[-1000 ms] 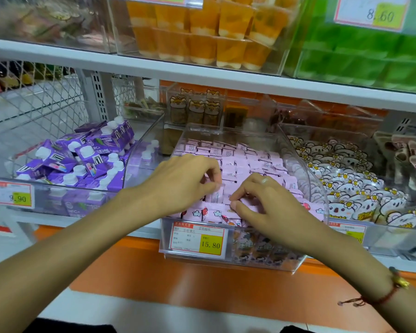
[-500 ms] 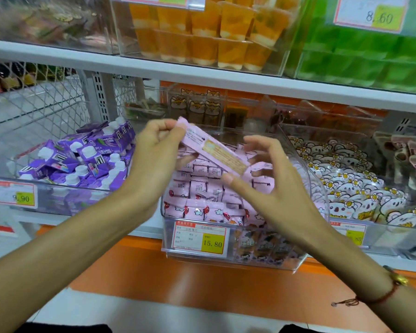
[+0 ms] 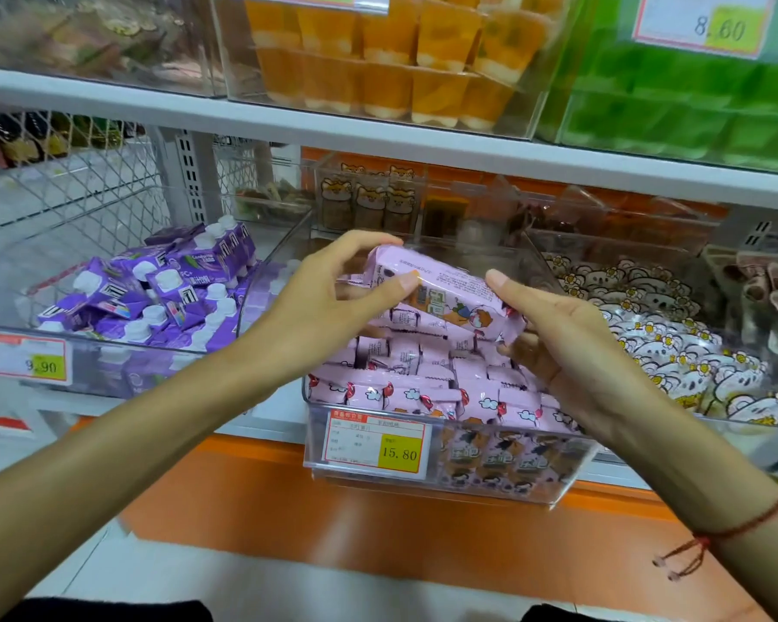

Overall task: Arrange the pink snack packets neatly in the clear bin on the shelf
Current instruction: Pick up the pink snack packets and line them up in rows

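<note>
I have a stack of pink snack packets point(image 3: 441, 296) lifted between both hands above the clear bin point(image 3: 450, 482), tilted so its left end sits higher than its right. My left hand point(image 3: 333, 303) grips the upper left end, thumb pressed on the near face and fingers point(image 3: 369, 240) curled over the top. My right hand point(image 3: 562, 334) cups the lower right end, thumb along the upper edge and the other fingers wrapped underneath, mostly hidden. The wrapper carries small print that I cannot read and a cartoon figure near the right end.

Below the lifted stack, the bin on the shelf point(image 3: 243, 419) is packed with more pink packets point(image 3: 423, 374); the front row lies flat with cloud and red-and-white motifs showing. A price label point(image 3: 376, 442) clipped to the bin's front reads 15.80 on a yellow patch; the rest of its writing is too small to tell.

To the left, a bin of purple cartons point(image 3: 162, 289) with white caps bears a tag point(image 3: 28, 359) reading 9.90. To the right lie white cartoon-animal packets point(image 3: 674, 343). On the shelf above sit orange jelly cups point(image 3: 391, 60) and, beside them, green packs under a tag point(image 3: 706, 26) reading 8.60. A red string bracelet point(image 3: 733, 531) circles my right wrist.
</note>
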